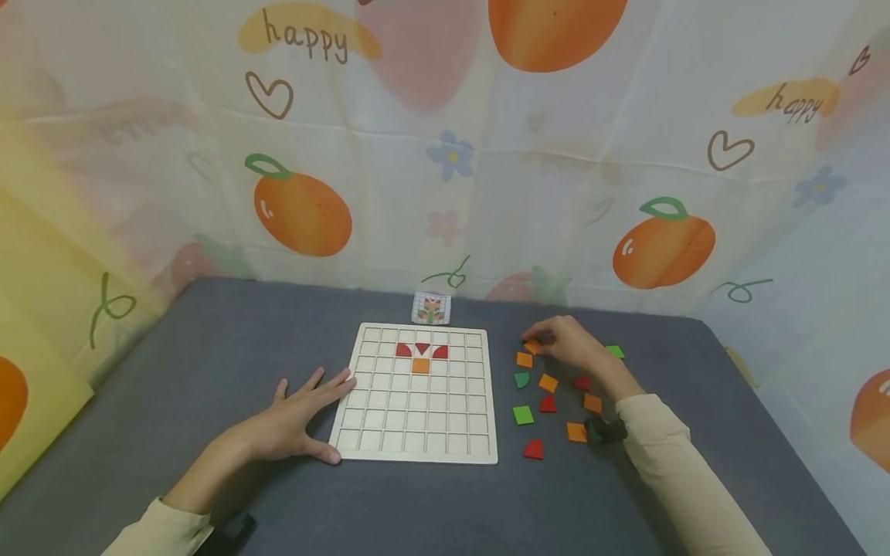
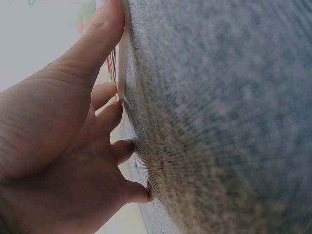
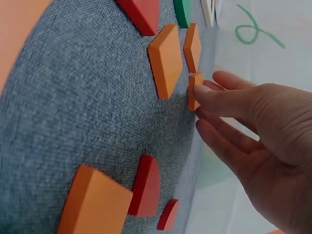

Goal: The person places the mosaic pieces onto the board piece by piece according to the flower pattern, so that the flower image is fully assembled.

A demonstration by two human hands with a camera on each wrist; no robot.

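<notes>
A white grid board [image 1: 416, 419] lies on the table; in its upper rows sit a red triangle tile [image 1: 422, 348], two curved red tiles and an orange square tile [image 1: 420, 366]. My left hand [image 1: 295, 421] is spread along the board's left edge, thumb at the near corner and fingertips touching the side; the left wrist view shows the thumb against the rim. Right of the board, my right hand [image 1: 572, 344] pinches an orange square tile [image 3: 193, 92] between thumb and fingers, low over the cloth. Another orange tile [image 1: 524, 360] lies just nearer.
Loose tiles are scattered right of the board: a green quarter-round [image 1: 521, 380], a light green square [image 1: 523, 415], a red tile [image 1: 534, 449] and several more orange and red ones. A small pattern card [image 1: 431, 308] lies behind the board, before a printed curtain [image 1: 389, 154].
</notes>
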